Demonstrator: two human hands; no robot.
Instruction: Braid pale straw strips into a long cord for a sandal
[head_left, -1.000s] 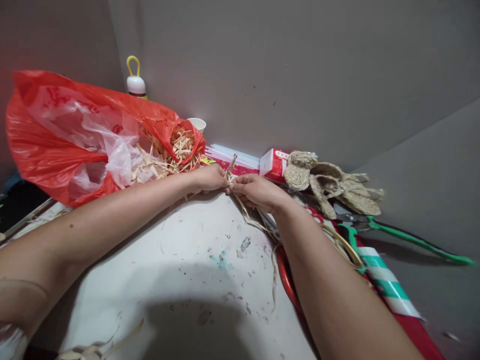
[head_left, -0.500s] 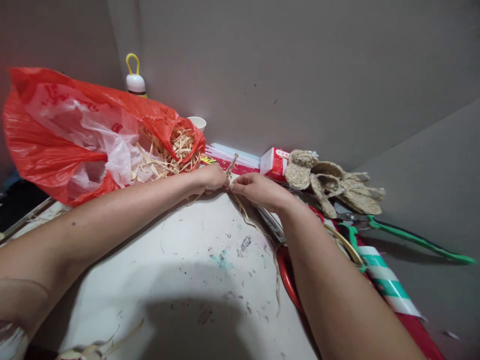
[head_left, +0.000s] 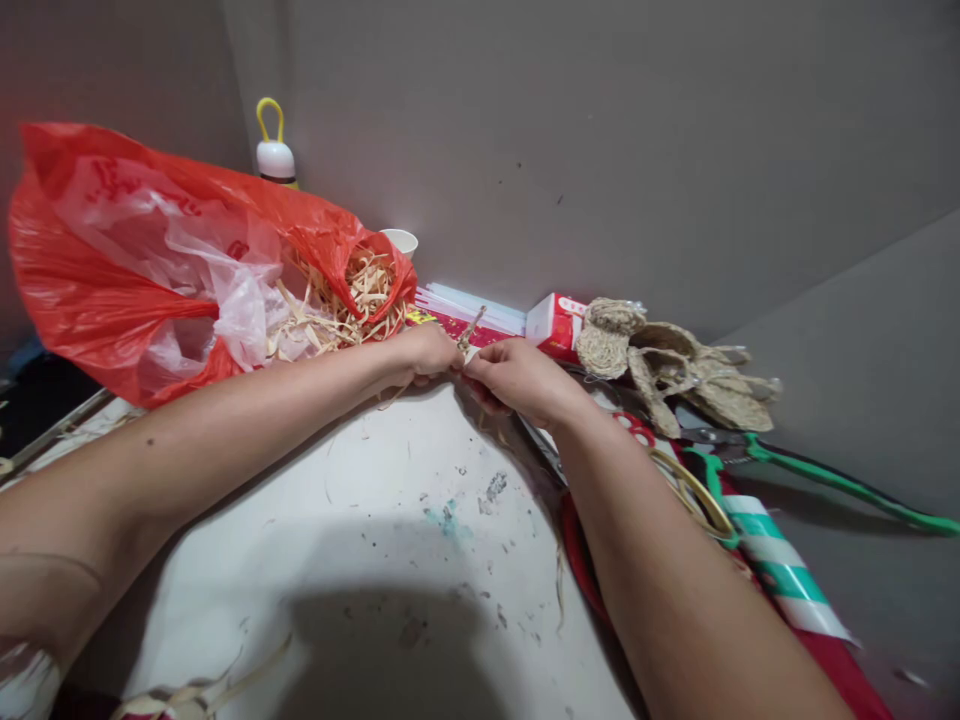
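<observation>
Both hands meet at the far part of the white tabletop [head_left: 360, 480]. My left hand [head_left: 430, 352] is closed around a thin, twisted piece of straw braid [head_left: 472, 324], whose end sticks up between the hands. Thumb and fingers of my right hand [head_left: 517, 378] pinch at the same straw, close beside the left fingertips. Most of the held straw is hidden by the fingers. Loose pale straw strips [head_left: 322, 330] spill from a red plastic bag [head_left: 97, 270] to the left of my left hand.
Behind the hands lie pale sticks [head_left: 472, 308] and a red-white box [head_left: 553, 322]. Woven straw pieces [head_left: 675, 365], green-handled shears [head_left: 847, 485] and a green-white striped roll [head_left: 787, 570] lie to the right. A paper cup [head_left: 403, 241] and a yellow-looped bottle [head_left: 274, 160] stand behind the bag.
My right hand has turned slightly and closed in on my left fingertips. The long straw strand that trailed below it is now mostly hidden. The view has shifted a little.
</observation>
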